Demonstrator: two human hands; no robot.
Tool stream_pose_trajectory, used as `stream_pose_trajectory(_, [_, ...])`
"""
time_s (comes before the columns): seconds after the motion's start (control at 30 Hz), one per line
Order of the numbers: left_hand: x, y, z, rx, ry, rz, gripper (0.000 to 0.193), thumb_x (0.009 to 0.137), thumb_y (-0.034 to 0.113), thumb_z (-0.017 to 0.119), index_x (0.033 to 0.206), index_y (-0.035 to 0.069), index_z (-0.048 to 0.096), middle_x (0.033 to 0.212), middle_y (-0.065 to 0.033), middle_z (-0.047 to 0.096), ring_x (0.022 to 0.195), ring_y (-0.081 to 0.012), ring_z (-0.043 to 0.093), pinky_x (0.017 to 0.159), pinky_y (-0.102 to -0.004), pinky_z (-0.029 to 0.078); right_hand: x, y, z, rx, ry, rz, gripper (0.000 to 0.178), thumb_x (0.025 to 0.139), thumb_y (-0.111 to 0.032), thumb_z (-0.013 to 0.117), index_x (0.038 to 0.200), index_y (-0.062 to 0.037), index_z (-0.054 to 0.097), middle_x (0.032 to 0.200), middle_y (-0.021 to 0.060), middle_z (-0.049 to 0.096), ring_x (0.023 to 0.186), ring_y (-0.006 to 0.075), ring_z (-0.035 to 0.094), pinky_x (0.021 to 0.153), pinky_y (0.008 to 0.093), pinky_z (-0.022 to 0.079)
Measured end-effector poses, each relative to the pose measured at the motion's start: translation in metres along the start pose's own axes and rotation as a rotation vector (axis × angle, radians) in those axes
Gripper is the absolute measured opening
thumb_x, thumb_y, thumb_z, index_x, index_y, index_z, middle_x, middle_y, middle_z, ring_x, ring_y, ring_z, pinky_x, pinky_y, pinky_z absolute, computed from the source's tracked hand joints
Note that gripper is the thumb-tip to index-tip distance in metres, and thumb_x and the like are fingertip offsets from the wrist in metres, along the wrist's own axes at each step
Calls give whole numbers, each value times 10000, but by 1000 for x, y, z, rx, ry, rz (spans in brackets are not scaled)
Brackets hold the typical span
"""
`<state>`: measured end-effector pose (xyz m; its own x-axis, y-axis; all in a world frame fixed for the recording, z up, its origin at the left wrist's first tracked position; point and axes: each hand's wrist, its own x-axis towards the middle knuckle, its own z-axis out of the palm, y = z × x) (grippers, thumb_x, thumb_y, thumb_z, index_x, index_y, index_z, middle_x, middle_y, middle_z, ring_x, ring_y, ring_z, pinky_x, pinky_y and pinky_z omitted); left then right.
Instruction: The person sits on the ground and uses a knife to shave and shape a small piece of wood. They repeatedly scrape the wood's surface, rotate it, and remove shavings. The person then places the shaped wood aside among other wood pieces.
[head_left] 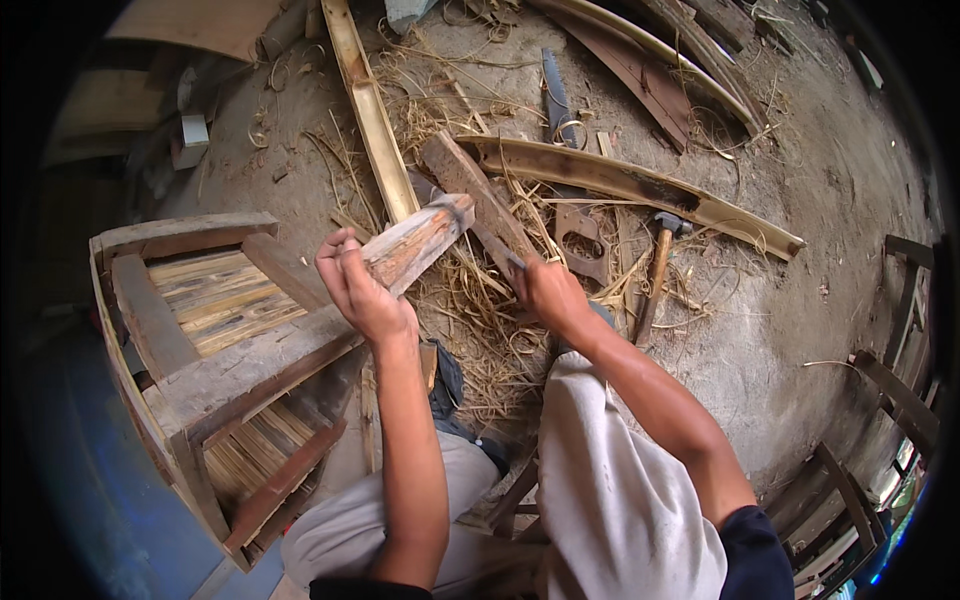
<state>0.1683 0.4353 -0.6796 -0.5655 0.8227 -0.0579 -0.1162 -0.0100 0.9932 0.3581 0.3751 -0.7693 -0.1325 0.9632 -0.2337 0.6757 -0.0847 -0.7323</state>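
My left hand (370,295) grips a short, weathered wood block (420,240), tilted up to the right, with a dark band near its far end. Just beyond that end lies a brown wooden plank (485,195), slanting toward my right hand (553,298). The right fingers are closed at the plank's near end, and a small grey tip pokes out beside them. What they hold is mostly hidden.
A handsaw (582,240) lies partly beneath a curved split bamboo piece (640,180). To its right is a hammer (657,270). Shavings (480,360) litter the ground. A wooden frame with slats (260,345) stands at left; another bamboo length (370,110) lies ahead.
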Motion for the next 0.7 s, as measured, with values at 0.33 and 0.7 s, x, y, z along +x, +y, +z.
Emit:
stream_pose_trajectory(0.33, [-1,2,-1,-83,-17,-10,165,987,174,519,1115,73,545,1095,-38,541,1059,-157,517,929,-336,454,-5,12,8,96,-13,65,173,978,-157,525,907,0,536,606,256,583,571,460,597,536,528,480])
stream_pose_trajectory(0.7, [-3,2,-6,-20,-87,38,190,981,150,491,1144,60,530,1067,-47,525,1003,-145,516,907,-315,453,5,-6,-7,226,53,-112,266,985,-234,532,862,-2,575,648,267,629,635,468,644,578,543,517])
